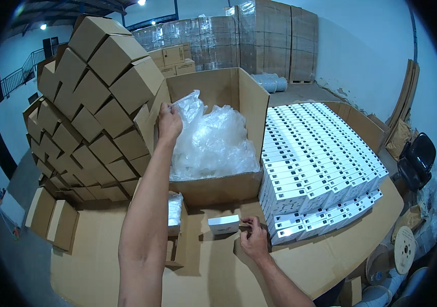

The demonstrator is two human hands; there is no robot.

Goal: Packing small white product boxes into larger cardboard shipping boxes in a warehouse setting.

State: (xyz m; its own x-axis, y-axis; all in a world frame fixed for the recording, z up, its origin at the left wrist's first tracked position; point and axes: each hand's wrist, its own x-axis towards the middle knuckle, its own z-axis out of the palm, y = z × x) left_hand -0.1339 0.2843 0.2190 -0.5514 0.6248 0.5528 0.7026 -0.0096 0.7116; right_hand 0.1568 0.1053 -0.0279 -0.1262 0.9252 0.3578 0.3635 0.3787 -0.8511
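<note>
At frame centre, your left hand pinches limp, slippery plastic at the carton rim, while right fingers touch a light, stiff white box; grip its short edges.

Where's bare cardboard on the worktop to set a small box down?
Bare worktop by the right hand, below the stacked white boxes; also lower left, beside the left forearm. Crowded: the big carton with plastic bags, the small white box.
</note>
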